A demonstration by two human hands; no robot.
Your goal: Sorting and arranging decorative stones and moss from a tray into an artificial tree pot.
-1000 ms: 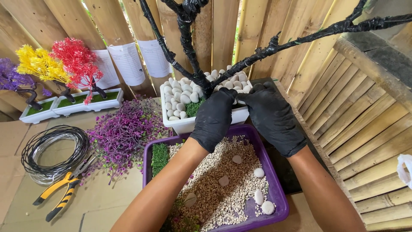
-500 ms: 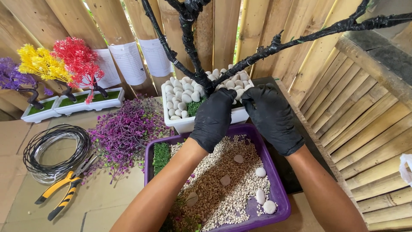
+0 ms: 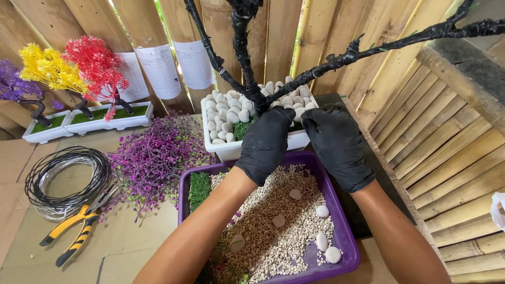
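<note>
both hands wear black gloves and sit close together at the front of a white planter (image 3: 231, 150). the left hand (image 3: 266, 144) is curled, with its fingers bent down onto the white stones (image 3: 226, 118) by the foot of the black tree trunk (image 3: 243, 58). the right hand (image 3: 336, 144) is curled too, fingertips tucked down at the pot's edge just beside the left one. i cannot tell if either hand is pinching a stone, since the fingers hide what is under them.

the planter is long and white, full of smooth white stones with a bit of green showing in the middle. the bare trunk is wrapped in black tape and splits into long branches - one reaches far to the right.

the purple tray (image 3: 347, 247) lies right in front of the planter, likely so the gravel and spare stones in it are easy to reach. off to the left lie purple leaves (image 3: 152, 158), a wire coil (image 3: 66, 179) and yellow pliers (image 3: 73, 231) - well apart from the hands.
</note>
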